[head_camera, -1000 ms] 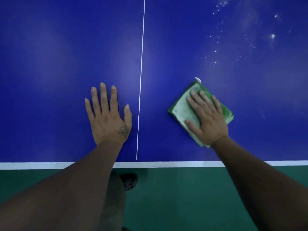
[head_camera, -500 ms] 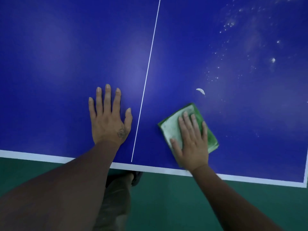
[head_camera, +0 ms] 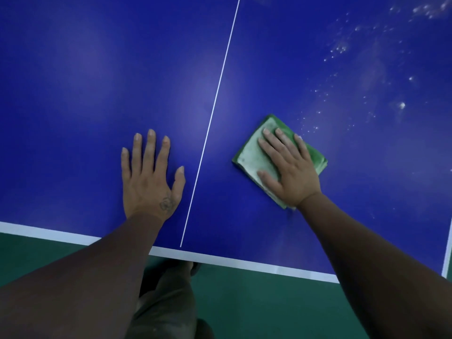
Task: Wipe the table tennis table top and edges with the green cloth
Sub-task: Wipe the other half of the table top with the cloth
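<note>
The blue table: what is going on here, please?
A person is wiping the blue table tennis table top. The right hand presses flat on a folded green cloth, right of the white centre line. The left hand rests flat on the bare surface, left of it. White specks lie beyond the cloth, not yet wiped.

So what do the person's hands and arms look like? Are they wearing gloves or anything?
No gloves. The left hand and right hand are bare, with no rings showing. The left forearm and right forearm are bare too: no sleeves, watch or bracelet in view. The only marking is a small dark tattoo on the back of the left hand, near the thumb's base.
</note>
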`<state>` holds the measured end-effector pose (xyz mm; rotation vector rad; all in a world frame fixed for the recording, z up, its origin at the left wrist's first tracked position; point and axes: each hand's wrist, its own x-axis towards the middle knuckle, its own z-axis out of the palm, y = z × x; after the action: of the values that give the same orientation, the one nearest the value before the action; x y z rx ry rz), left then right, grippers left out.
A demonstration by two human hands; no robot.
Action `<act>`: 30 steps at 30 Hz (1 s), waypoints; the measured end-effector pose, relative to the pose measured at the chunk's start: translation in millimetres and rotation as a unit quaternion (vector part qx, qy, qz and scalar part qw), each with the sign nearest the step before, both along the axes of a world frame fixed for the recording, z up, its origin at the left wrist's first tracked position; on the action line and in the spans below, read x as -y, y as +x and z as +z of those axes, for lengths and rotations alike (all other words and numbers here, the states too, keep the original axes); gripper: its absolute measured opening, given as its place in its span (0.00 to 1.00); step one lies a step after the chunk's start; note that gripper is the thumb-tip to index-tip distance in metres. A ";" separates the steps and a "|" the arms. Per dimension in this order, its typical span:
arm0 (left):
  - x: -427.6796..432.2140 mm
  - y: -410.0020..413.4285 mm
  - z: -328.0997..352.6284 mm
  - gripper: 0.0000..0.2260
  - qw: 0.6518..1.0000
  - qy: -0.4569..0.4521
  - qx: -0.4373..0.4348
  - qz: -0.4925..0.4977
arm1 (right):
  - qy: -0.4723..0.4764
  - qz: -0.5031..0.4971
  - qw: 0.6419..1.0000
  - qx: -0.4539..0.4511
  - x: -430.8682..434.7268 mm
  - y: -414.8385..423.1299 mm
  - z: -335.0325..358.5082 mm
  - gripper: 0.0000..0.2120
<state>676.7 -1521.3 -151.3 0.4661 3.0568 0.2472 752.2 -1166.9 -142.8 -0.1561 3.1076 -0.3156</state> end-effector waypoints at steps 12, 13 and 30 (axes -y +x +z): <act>-2.7 2.7 9.5 0.32 1.000 0.011 0.009 0.006 | -0.034 0.026 0.998 0.047 65.5 140.9 0.8 0.35; -3.1 2.7 9.9 0.32 1.000 0.009 0.007 0.006 | -0.028 0.067 0.996 0.051 48.2 136.4 1.1 0.36; -18.3 18.0 19.8 0.30 0.996 0.060 0.005 0.072 | 0.004 0.075 0.997 -0.011 -48.2 93.5 1.0 0.36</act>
<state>694.7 -1503.0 -131.5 0.2489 3.0813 0.4385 845.6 -1118.7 -141.8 -0.3915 3.0947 -0.3000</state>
